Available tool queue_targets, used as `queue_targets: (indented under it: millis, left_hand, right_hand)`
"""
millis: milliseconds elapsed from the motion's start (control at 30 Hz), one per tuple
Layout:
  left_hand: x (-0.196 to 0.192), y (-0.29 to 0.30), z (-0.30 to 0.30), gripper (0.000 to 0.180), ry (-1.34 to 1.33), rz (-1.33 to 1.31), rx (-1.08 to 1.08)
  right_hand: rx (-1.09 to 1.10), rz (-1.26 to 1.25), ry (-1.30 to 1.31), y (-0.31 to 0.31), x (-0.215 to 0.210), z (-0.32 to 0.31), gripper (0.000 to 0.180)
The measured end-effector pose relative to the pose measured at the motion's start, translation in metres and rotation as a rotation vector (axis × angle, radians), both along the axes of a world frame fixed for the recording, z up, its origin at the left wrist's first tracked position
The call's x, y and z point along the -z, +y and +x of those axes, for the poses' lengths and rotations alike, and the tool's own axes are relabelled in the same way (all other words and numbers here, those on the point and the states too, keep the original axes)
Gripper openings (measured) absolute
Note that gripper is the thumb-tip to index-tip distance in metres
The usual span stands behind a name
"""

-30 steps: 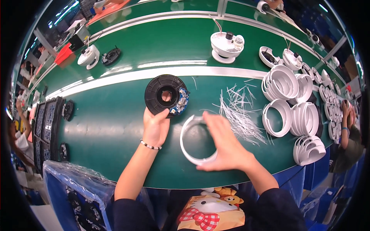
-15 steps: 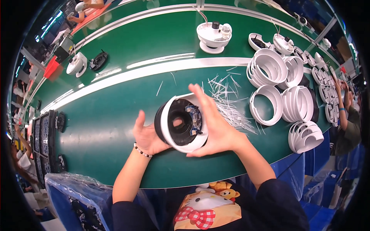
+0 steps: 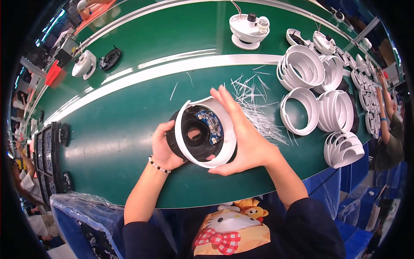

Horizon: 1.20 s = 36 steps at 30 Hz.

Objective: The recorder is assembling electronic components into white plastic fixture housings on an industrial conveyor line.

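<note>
Above the near part of the green table, my hands hold a white plastic ring (image 3: pixel 227 129) fitted around a black round housing (image 3: pixel 183 140). A blue circuit board (image 3: pixel 214 125) sits on the housing's inner right side, and a round hole shows in its middle. My left hand (image 3: pixel 166 146) grips the housing from the left, its fingers partly hidden behind it. From the right, my right hand (image 3: pixel 248 140) clasps the ring's outer wall, thumb low and fingers reaching up over its far side.
Thin white strips (image 3: pixel 254 108) lie scattered beyond my right hand. Several white rings (image 3: pixel 299 111) are stacked at the right. Black trays with circuit boards (image 3: pixel 46 159) line the left edge. White domed assemblies (image 3: pixel 250 31) ride on the far green belt. A plastic-lined blue bin (image 3: pixel 69 216) stands lower left.
The housing has turned inside the ring, so its circuit board sits higher and further left. My left hand's thumb has closed onto the housing. Parts on the far belt have shifted slightly in view.
</note>
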<state>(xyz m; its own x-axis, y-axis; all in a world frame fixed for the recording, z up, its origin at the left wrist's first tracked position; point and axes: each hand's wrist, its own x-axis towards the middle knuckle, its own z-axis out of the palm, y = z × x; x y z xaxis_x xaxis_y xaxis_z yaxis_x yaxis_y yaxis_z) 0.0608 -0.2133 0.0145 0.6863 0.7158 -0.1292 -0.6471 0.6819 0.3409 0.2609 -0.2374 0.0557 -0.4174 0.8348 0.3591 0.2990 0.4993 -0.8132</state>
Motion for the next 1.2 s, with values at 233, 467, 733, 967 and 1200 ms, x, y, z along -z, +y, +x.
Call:
queue_targets:
  millis: [233, 467, 733, 967, 1200]
  left_hand:
    - [-0.006, -0.001, 0.003, 0.047, 0.088, -0.029, -0.084]
    - [-0.011, -0.011, 0.013, 0.051, 0.146, -0.052, -0.199]
    - [0.001, -0.01, 0.003, 0.083, 0.075, 0.0, -0.015]
    - [0.005, -0.012, 0.002, 0.057, 0.126, 0.084, -0.11]
    - [-0.009, -0.013, 0.021, 0.048, 0.214, -0.1, -0.32]
  right_hand:
    - [0.012, 0.121, -0.072, -0.004, 0.004, -0.012, 0.117]
    - [0.023, 0.22, -0.149, -0.005, 0.009, -0.014, 0.109]
    - [-0.076, 0.119, -0.158, -0.002, 0.006, -0.012, 0.111]
    - [-0.021, 0.077, -0.223, -0.004, 0.008, -0.02, 0.11]
    - [0.177, 0.068, -0.116, -0.015, 0.02, -0.022, 0.106]
